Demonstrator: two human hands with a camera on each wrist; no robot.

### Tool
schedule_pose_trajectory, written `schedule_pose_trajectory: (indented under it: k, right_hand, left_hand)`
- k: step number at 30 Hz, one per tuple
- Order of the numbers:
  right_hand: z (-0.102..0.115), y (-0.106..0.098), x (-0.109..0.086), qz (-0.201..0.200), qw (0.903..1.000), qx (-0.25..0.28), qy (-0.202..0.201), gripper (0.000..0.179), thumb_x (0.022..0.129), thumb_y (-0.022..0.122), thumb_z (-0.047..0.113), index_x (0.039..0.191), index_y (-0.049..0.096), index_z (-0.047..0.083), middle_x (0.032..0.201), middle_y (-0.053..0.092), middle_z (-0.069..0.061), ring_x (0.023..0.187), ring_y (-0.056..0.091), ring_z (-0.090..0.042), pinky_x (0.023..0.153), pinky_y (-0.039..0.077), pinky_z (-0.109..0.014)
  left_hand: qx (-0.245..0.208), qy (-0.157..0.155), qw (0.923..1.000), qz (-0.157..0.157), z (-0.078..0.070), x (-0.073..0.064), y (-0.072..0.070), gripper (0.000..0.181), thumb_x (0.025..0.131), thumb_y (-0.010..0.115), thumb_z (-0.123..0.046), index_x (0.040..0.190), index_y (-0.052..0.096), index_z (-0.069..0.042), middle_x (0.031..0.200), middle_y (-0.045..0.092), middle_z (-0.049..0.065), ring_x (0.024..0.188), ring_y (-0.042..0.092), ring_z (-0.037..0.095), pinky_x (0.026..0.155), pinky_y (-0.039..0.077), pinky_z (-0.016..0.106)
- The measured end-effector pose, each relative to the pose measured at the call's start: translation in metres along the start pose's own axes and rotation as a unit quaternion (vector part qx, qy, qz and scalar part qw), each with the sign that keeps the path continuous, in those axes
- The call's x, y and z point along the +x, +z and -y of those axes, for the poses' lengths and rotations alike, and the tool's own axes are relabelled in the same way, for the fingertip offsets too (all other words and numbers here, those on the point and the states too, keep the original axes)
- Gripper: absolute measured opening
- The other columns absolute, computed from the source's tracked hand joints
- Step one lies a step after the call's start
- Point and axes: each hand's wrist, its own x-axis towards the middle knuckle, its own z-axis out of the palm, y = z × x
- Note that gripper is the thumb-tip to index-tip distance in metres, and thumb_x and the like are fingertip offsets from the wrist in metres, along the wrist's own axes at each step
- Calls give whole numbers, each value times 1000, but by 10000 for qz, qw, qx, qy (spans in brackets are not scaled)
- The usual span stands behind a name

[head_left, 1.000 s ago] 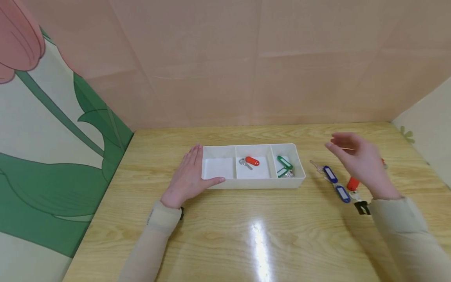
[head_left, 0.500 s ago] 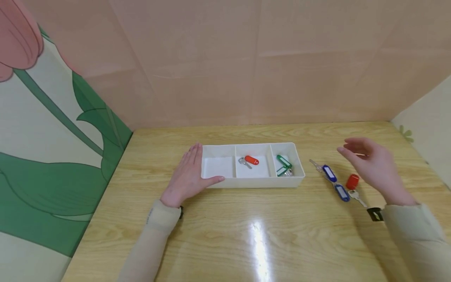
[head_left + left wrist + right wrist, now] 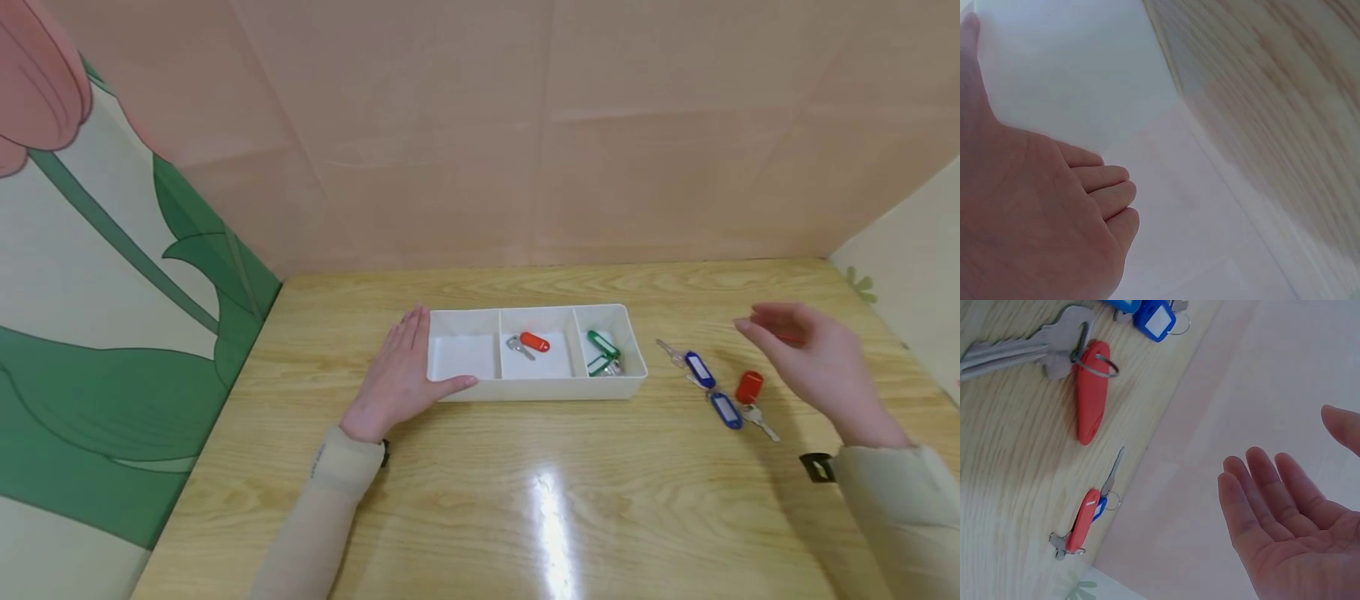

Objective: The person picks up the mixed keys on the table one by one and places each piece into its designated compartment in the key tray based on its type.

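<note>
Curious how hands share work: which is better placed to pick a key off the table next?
Probably the right hand: empty and near the red key tag. The left hand rests against the white tray, farther from it.

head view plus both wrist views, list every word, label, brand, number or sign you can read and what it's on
None can be read in any view.
Left sleeve cuff: a small dark marking, too small to read.
Blue key tags: white label panels, no legible writing.
Green key tags: pale label panels, too small to read.
White tray: no lettering visible.
</note>
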Motion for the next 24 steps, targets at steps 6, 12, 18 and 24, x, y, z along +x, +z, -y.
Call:
schedule_pose_trajectory:
  k: [6,12,18,24]
  right_hand:
    - [-6,-2,-2,63,10000,12,29,56,101,64,43,137,59,1,129,61,-25,87,47,23,66,41,-4]
    - [-13,-5,-7,202,9995,-166,160,62,100,63,47,141,56,1,131,60,-29,84,45,24,62,42,-7]
    - [-18,-5,-9,258,9989,-332,228,68,100,62,50,141,54,-4,128,60,-34,98,66,-16,59,43,-12]
    - [-22,-2,-10,298,9979,-494,282,70,100,61,52,139,55,-6,128,59,-36,110,59,-52,59,43,-16]
  left_hand:
    - [22,7,10000,-39,1,0,0,132,78,38,-95,162,3,0,169,2,15,155,0,24,124,4,39]
    - [-10,1,10000,-16,0,-1,0,132,78,38,-95,161,3,1,169,3,16,155,0,24,124,4,39]
    - [-25,7,10000,-57,0,0,1,132,78,38,-95,162,4,1,169,5,17,155,1,25,124,5,40]
    - [-23,-4,10000,-19,0,-1,1,132,78,38,-95,162,3,0,169,2,15,155,-1,24,124,4,39]
